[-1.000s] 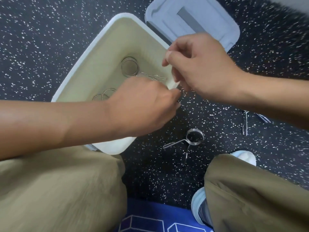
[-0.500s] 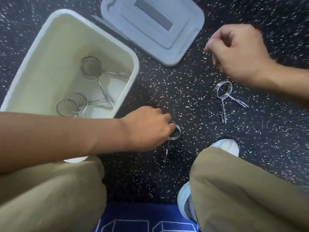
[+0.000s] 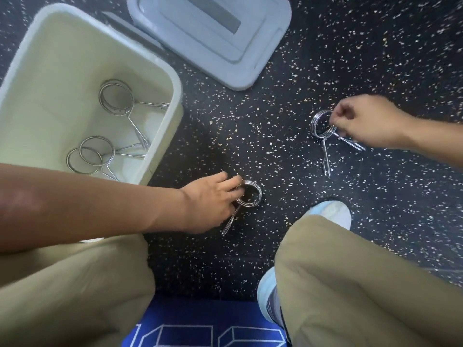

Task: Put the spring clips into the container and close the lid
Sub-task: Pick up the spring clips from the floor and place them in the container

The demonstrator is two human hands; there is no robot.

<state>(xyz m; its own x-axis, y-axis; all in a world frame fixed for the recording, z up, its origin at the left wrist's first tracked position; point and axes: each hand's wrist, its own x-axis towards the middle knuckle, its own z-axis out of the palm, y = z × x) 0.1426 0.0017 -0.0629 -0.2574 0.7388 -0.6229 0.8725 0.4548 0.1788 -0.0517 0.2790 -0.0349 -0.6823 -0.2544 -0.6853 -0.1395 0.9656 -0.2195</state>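
An open cream container (image 3: 175,96) stands on the floor at upper left, with three metal spring clips (image 3: 117,101) lying in it. Its grey-blue lid (image 3: 213,38) lies flat on the floor just behind and to the right. My left hand (image 3: 210,201) pinches the coil of a spring clip (image 3: 250,196) that rests on the floor in the middle. My right hand (image 3: 365,121) grips the coil of another spring clip (image 3: 323,126) at the right, whose two handles still touch the floor.
The floor is black rubber with white speckles (image 3: 275,116). My two knees in khaki trousers (image 3: 350,284) and a pale shoe (image 3: 333,211) fill the bottom. A blue patterned mat (image 3: 200,329) lies between the legs.
Both hands left the container's rim. The left went down to the middle clip and closed on its coil. The right swung out and down onto the right clip.
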